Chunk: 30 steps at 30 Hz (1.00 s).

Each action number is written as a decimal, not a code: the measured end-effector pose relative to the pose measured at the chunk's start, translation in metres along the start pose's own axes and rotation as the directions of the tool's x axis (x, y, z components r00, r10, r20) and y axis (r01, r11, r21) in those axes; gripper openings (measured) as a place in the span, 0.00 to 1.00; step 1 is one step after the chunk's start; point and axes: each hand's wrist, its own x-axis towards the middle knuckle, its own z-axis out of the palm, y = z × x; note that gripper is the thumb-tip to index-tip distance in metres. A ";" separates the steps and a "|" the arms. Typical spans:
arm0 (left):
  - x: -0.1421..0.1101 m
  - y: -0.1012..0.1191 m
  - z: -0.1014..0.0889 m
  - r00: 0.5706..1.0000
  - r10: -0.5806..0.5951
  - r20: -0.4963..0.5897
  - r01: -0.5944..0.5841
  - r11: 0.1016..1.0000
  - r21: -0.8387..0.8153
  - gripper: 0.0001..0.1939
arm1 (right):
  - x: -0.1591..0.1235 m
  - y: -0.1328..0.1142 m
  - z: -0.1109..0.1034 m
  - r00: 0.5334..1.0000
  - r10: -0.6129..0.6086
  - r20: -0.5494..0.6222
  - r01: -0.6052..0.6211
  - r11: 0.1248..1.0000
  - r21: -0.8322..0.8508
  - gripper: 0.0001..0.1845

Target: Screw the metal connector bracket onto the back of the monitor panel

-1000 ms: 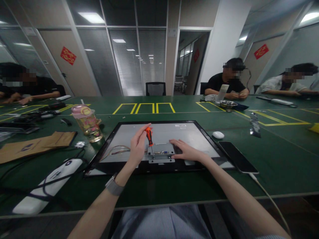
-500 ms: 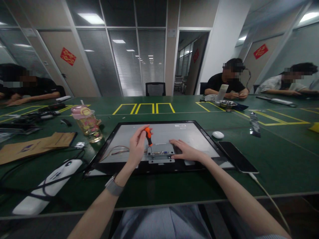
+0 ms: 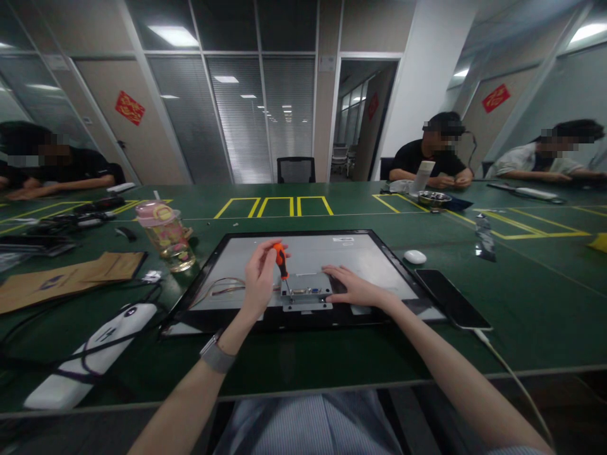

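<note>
My left hand [image 3: 260,273] grips an orange and black screwdriver [image 3: 282,260] by its handle. The shaft points down, its tip at the left part of a metal bracket [image 3: 307,299] that carries video ports. Fingers spread, my right hand [image 3: 351,285] rests against the bracket's right side. The bracket sits on the back of a flat display panel [image 3: 379,265] with a black frame, lying on the table. Thin wires [image 3: 222,285] run along the panel left of my left hand.
Right of the panel lie a white earbud case [image 3: 415,256] and a phone [image 3: 453,298] on a cable. On the left stand a pink-lidded drink cup [image 3: 165,235], a paper envelope [image 3: 71,278] and a white power strip [image 3: 95,354]. Several people sit across the green table [image 3: 341,360].
The screwdriver handle and the fingers of my left hand have shifted very slightly to the left. My right hand and the panel have stayed put.
</note>
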 end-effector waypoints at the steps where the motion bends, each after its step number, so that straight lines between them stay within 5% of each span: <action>1: 0.001 0.000 0.000 1.000 0.008 0.006 -0.008 1.000 0.018 0.14 | 0.000 0.001 0.000 1.000 0.000 0.000 0.000 1.000 0.003 0.45; 19: 0.003 -0.001 -0.002 0.996 0.088 0.002 -0.088 0.988 0.131 0.11 | -0.002 -0.002 -0.002 1.000 0.010 0.007 -0.010 1.000 0.010 0.45; 25: 0.002 -0.001 -0.003 0.999 0.015 0.052 -0.018 0.999 0.046 0.16 | -0.001 -0.001 -0.001 1.000 0.011 0.007 -0.011 1.000 -0.009 0.46; 30: 0.004 -0.002 -0.002 0.994 0.104 0.014 -0.105 0.984 0.141 0.10 | 0.000 0.002 0.001 1.000 -0.004 0.008 0.004 1.000 -0.004 0.46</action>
